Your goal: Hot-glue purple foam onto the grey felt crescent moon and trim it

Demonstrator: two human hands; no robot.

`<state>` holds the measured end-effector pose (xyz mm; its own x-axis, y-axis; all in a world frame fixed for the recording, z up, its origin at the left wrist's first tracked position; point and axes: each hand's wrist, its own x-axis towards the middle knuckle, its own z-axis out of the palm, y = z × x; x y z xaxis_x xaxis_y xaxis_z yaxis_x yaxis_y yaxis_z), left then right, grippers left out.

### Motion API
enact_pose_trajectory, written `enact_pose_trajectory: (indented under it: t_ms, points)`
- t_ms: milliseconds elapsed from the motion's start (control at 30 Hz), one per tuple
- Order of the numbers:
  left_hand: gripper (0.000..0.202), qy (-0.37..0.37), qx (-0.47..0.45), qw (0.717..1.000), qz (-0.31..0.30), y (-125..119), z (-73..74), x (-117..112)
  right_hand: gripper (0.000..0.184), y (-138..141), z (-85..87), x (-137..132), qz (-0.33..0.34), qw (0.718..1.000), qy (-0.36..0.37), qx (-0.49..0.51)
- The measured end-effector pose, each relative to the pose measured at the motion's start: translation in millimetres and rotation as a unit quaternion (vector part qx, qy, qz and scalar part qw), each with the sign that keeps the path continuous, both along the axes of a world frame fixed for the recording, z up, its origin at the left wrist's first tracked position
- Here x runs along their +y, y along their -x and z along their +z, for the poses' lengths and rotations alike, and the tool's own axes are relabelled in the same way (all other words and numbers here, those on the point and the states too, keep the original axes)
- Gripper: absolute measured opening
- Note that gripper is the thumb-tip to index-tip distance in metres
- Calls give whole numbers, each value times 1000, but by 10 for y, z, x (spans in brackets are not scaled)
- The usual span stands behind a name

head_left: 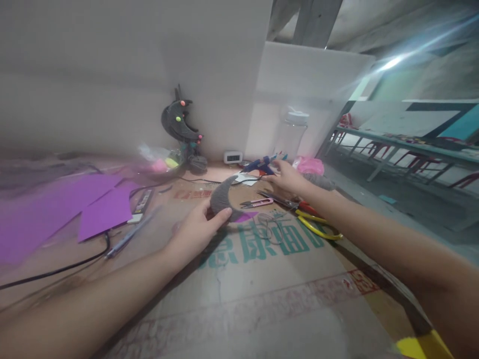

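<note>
My left hand (202, 224) is closed on a grey crescent moon (221, 197) wrapped in yarn, held by its lower part above the cardboard-covered table. A bit of purple shows beside its lower tip. At the back of the table, my right hand (286, 177) has its fingers round the rear of a blue glue gun (256, 164), partly hiding it. Under the gun lies a small white sheet (247, 180). Between my hands are pink-handled thread snips (258, 203) and a loop of thin thread (271, 228). Scissors with yellow handles (318, 227) lie below my right forearm.
Purple sheets (107, 209), a pen (129, 237) and a black cable (56, 270) lie at left. A finished-looking dark moon ornament (175, 122) stands by the wall, near a small digital clock (232, 157). A clear bottle (292, 132) and grey yarn (318, 180) are at right.
</note>
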<state>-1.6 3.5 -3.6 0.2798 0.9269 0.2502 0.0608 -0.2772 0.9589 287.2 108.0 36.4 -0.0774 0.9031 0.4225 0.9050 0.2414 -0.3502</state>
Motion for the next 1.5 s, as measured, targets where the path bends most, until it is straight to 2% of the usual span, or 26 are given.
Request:
enact_pose_trajectory:
  t_ms: [200,333,433,567,733,800,867,967,1033,1100,1200,1500]
  points:
    - [37,29,1,1000,12,-26,70,-54,39,58,-57,363,-63,993,96,13]
    - [37,47,10,999,23,-27,64,-52,31,111,-41,446,-80,992,97,31]
    - [35,28,11,999,13,-15,35,-29,28,104,7,413,-87,991,87,45]
    - [35,19,3,1000,11,-12,30,-23,32,79,93,165,-85,990,86,77]
    - [37,17,9,1000,18,-21,47,-25,26,135,190,-474,-35,988,96,112]
    - [37,5,7,1000,15,-19,38,-17,31,163,171,-753,22,985,79,155]
    - [36,-3,4,1000,8,-13,23,-11,28,174,106,-994,96,973,50,203]
    - [36,-4,8,1000,5,0,9,-10,24,164,-17,-1250,116,967,22,224]
    - [36,-5,18,1000,7,7,13,-17,22,158,-70,-1355,104,976,28,187]
    - [35,-8,25,1000,6,13,28,-28,23,165,-87,-1416,121,980,36,154]
    - [36,-19,34,999,4,18,55,-49,24,197,-86,-1453,163,972,49,160]
    - [37,-28,69,997,27,29,58,-62,21,220,-144,-1493,152,974,81,145]
